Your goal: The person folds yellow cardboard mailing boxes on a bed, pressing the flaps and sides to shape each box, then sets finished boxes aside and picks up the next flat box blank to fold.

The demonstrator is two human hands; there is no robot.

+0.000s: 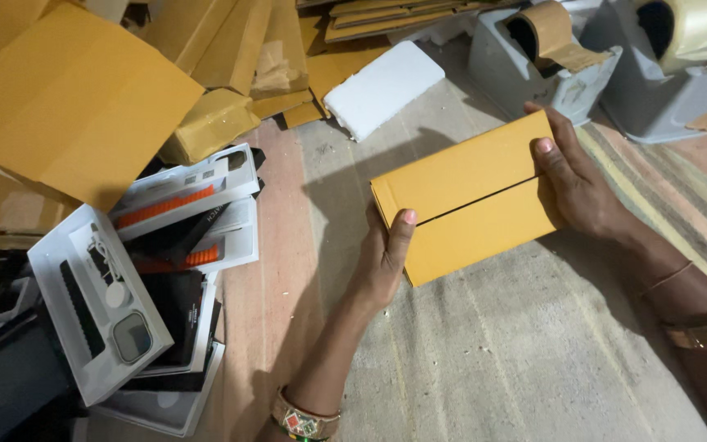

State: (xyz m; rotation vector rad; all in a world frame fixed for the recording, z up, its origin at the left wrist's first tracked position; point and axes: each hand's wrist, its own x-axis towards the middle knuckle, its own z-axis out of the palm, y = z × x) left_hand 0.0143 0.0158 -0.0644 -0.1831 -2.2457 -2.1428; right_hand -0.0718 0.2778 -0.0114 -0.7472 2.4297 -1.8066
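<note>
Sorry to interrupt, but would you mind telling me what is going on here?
A person holds a closed yellow box above the mat, left hand under its near corner, right hand on the far end. Watch boxes are stacked to the left, flat cardboard lies beyond them, and two tape dispensers stand ahead.

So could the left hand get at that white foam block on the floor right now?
Probably not at once: the left hand is gripping the yellow box, with the right hand. The floor to the foam block looks open.

Head cam only — looks steeply down, close over floor mat (484, 344) — no 2nd view.
</note>
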